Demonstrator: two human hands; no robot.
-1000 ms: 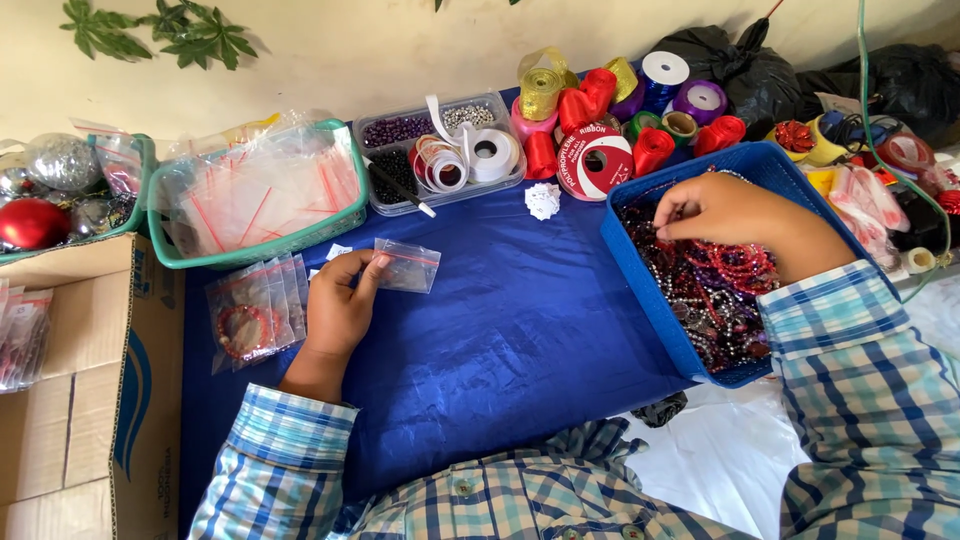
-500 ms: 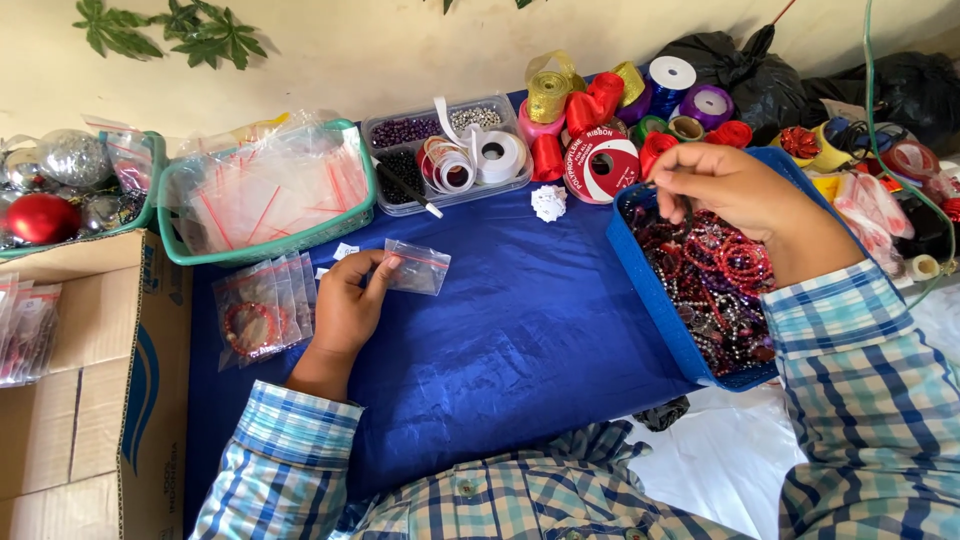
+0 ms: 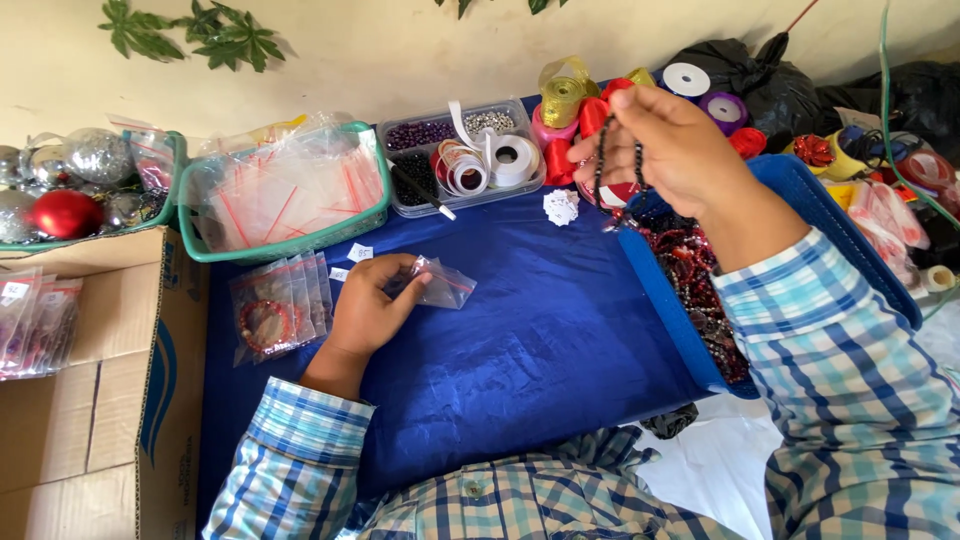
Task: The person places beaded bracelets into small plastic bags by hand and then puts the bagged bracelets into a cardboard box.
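- Down at the near edge, I see plaid sleeves (image 3: pixel 300 470) and blue cloth (image 3: pixel 520 340) spread over the table.
- My left hand (image 3: pixel 365 312) lies on the cloth, fingers curled loosely, fingertips pinning the edge of a small clear bag (image 3: pixel 445 285). The bag lies flat, touching those fingertips and sticking out to their right.
- That bag looks thin, light and slippery; I judge its edge or a corner the best place to hold it, since a flat press would let it slide.
- Just left of that hand sits a row of filled bags (image 3: pixel 275 312), one showing a red bracelet.
- A cardboard box (image 3: pixel 95 390) stands at far left.
- Right side: the blue bin (image 3: pixel 800 190) holds a tangle of red and dark bracelets.
- My right hand (image 3: pixel 685 150) is raised above the bin's far end, thumb and forefinger pinched shut on a dark bead strand (image 3: pixel 603 170).
- The strand hangs down from the fingertips in a loop, limp and light; I'd say beads are hard but the string could snag on the tangle, so pinching near the top suits it.
- Further back: a green basket (image 3: pixel 285 240) of empty bags, a clear tray (image 3: pixel 470 160) with beads and tape rolls, ribbon spools (image 3: pixel 565 100), and baubles (image 3: pixel 65 212) far left.
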